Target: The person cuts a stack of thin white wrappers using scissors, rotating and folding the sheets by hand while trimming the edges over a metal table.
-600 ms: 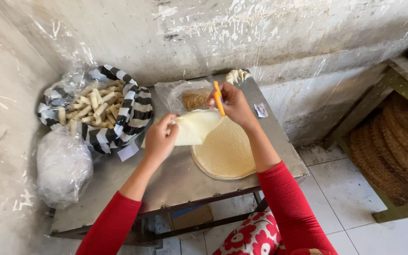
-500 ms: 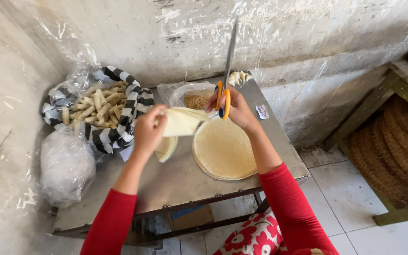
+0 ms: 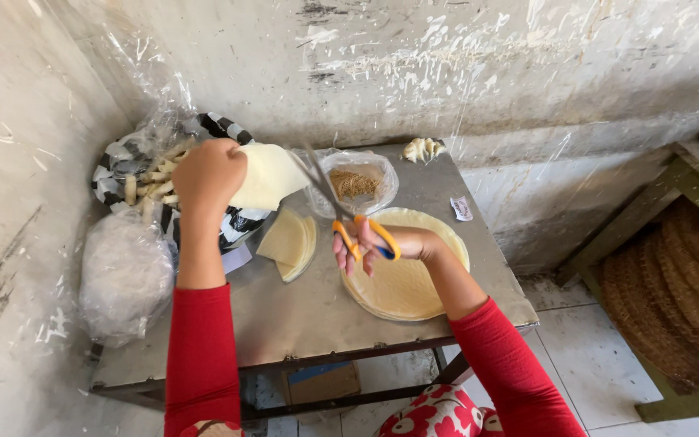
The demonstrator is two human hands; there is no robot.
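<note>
In the head view, a folded pale thin pastry sheet [image 3: 269, 176] is now held raised by the closed left hand [image 3: 208, 174]. The orange-handled scissors [image 3: 349, 218], lifted earlier, are now lowered and gripped by the right hand [image 3: 386, 247], blades at the sheet's edge, above the round stack of pale wrappers [image 3: 410, 283] on the grey metal table [image 3: 301, 311].

Soft daylight (sharp, edges bowed)
</note>
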